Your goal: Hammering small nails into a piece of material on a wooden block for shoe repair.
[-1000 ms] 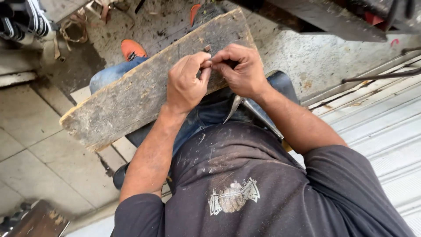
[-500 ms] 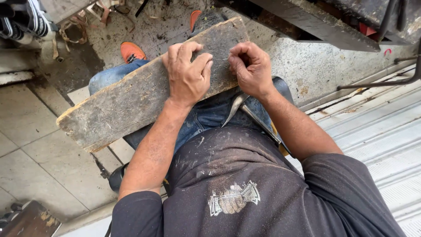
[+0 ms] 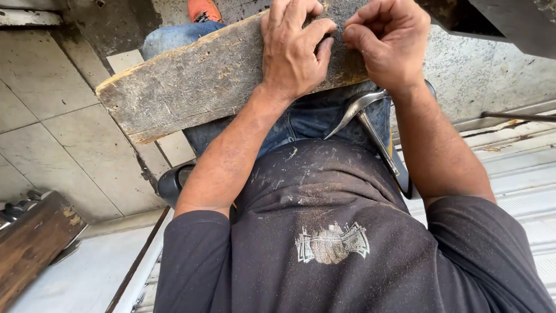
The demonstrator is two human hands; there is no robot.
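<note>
A weathered grey wooden plank [image 3: 197,87], rough and chipped along its edges, lies slanted across the person's lap.

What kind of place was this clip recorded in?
Probably a rough workshop or building site: a weathered wooden plank lies across the person's lap, a claw hammer rests beside it, and the tiled floor is grimy.
</note>
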